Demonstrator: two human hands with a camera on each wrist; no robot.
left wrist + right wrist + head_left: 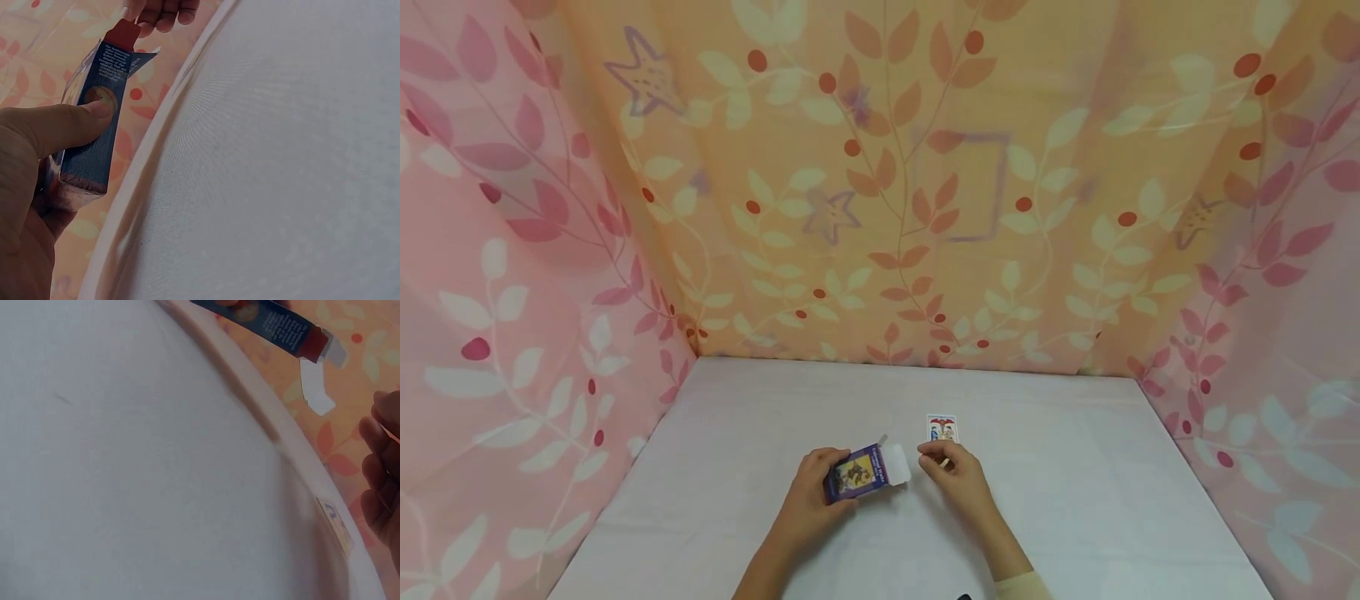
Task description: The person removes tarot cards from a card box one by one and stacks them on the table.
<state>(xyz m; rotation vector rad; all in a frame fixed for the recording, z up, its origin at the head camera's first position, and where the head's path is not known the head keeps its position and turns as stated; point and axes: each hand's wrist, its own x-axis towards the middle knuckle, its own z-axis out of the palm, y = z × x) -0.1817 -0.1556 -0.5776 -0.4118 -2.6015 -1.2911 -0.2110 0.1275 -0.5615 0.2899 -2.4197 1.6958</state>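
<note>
While left hand [811, 493] grips card box [859, 473], right hand [958, 481], loosely curled, hovers beside flap [897, 464].

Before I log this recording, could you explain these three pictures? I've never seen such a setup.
There's no machine here, just a person's two bare hands. The wide picture comes from a camera worn on the head; the other two come from cameras on the left and right wrists. The left hand holds a small printed box with its end flap open. The right hand shows nothing in its fingers. Near it, a picture card lies on the white surface.
</note>
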